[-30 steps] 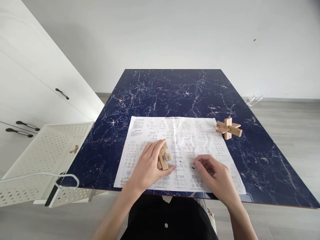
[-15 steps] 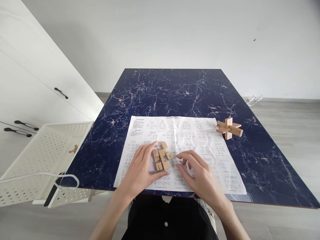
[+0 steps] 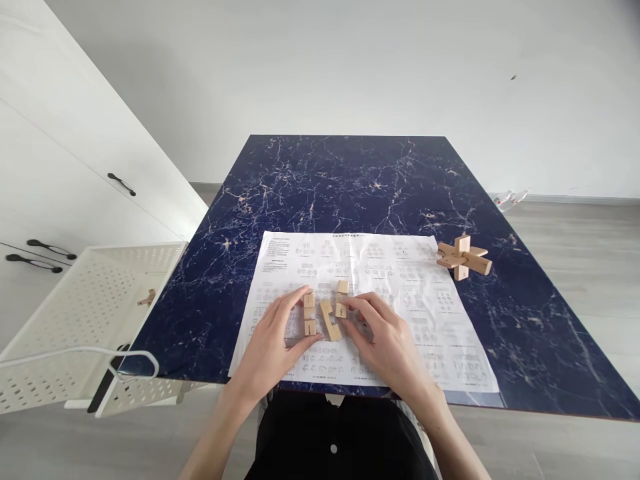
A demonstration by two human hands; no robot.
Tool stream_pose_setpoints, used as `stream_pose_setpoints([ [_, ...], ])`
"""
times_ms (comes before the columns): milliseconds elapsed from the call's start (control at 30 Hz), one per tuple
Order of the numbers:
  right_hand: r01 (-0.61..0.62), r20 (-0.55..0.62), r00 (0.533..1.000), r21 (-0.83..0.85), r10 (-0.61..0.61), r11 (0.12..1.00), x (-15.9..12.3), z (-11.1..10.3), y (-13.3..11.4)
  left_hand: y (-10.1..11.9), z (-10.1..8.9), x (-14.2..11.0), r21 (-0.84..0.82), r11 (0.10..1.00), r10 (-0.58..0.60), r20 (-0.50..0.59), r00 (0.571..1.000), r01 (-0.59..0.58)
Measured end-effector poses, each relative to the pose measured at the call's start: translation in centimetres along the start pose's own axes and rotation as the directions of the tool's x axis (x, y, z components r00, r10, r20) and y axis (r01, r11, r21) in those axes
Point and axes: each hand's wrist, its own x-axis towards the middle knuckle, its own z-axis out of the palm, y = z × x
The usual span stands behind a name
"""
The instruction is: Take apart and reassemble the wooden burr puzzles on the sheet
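Three notched wooden puzzle pieces lie apart on a printed instruction sheet point(image 3: 400, 320). My left hand point(image 3: 273, 333) curves around the left puzzle piece point(image 3: 310, 327), index finger at its far end and thumb by its near end. Between the hands, the middle puzzle piece point(image 3: 329, 321) lies at a slant, touched by neither hand. My right hand point(image 3: 383, 330) has its thumb and index finger closed at the side and near end of the right puzzle piece point(image 3: 342, 288), which bears a dark mark.
An assembled wooden burr puzzle point(image 3: 463, 258) stands at the sheet's right edge on the dark blue marbled table point(image 3: 340, 187). Left of the table is a white perforated basket cart point(image 3: 85, 293) with a small wooden piece point(image 3: 147, 298) inside. A white cabinet point(image 3: 75, 153) stands behind it.
The pieces, earlier clustered together, are now spread apart. The left one has straightened, and the right one has turned upright along the sheet. My right hand has moved left onto the right piece.
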Motion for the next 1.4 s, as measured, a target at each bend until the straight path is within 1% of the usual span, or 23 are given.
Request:
stream_pose_setpoints([
  [100, -0.085, -0.005, 0.996, 0.131, 0.087, 0.988, -0.3, -0.5, -0.3, 0.5, -0.3, 0.1, -0.089, 0.996, -0.032, -0.071, 0.997, 0.026],
  [167, -0.170, 0.027, 0.985, 0.279, 0.169, 0.945, -0.5, -0.9, -0.6, 0.9, -0.6, 0.1, -0.197, 0.979, -0.074, -0.107, 0.992, 0.052],
  [233, -0.231, 0.094, 0.973, 0.481, 0.213, 0.846, -0.5, -1.5, -1.0, 1.4, -0.8, 0.2, -0.312, 0.948, -0.108, -0.108, 0.988, 0.070],
  [300, -0.263, 0.161, 0.965, 0.651, 0.209, 0.712, -0.3, -1.9, -1.4, 1.8, -0.9, 0.3, -0.392, 0.916, -0.127, -0.085, 0.988, 0.084],
  [367, -0.285, 0.201, 0.958, 0.735, 0.203, 0.615, 0.0, -2.2, -1.7, 2.0, -1.0, 0.4, -0.430, 0.899, -0.130, -0.062, 0.990, 0.091],
  [400, -0.294, 0.214, 0.955, 0.753, 0.203, 0.588, 0.2, -2.3, -1.8, 2.1, -1.0, 0.5, -0.434, 0.896, -0.128, -0.055, 0.990, 0.092],
  [467, -0.306, 0.219, 0.951, 0.762, 0.217, 0.571, 0.5, -2.2, -1.8, 2.2, -0.8, 0.7, -0.422, 0.902, -0.118, -0.047, 0.992, 0.087],
  [567, -0.320, 0.173, 0.942, 0.725, 0.288, 0.610, 0.7, -1.7, -1.7, 2.4, -0.6, 0.9, -0.372, 0.926, -0.096, -0.055, 0.994, 0.068],
  [633, -0.306, 0.130, 0.943, 0.696, 0.305, 0.650, 0.6, -1.5, -1.7, 2.5, -0.4, 1.1, -0.337, 0.940, -0.077, -0.071, 0.994, 0.048],
  [700, -0.274, 0.108, 0.956, 0.668, 0.274, 0.692, 0.4, -1.4, -1.9, 2.5, -0.3, 1.1, -0.320, 0.947, -0.063, -0.076, 0.995, 0.036],
  [833, -0.251, 0.115, 0.967, 0.585, 0.227, 0.771, -0.2, -2.0, -2.7, 2.6, -0.2, 1.2, -0.319, 0.947, -0.050, -0.064, 0.997, 0.027],
  [1033, -0.134, 0.074, 0.991, 0.601, 0.112, 0.788, -0.3, -2.3, -3.3, 2.9, 0.1, 1.0, -0.321, 0.947, 0.008, -0.080, 0.997, -0.033],
  [1233, -0.120, -0.038, 0.986, 0.501, 0.160, 0.857, -0.2, -1.5, -3.1, 3.5, 0.3, 0.7, -0.339, 0.940, 0.013, -0.072, 0.997, -0.037],
  [1333, -0.073, -0.088, 0.987, 0.505, 0.136, 0.860, -0.2, -1.2, -3.1, 3.9, 0.4, 0.6, -0.342, 0.938, 0.033, -0.073, 0.997, -0.056],
  [1400, -0.074, -0.094, 0.986, 0.509, 0.141, 0.858, -0.3, -1.1, -3.1, 4.1, 0.4, 0.6, -0.336, 0.939, 0.047, -0.075, 0.996, -0.070],
])
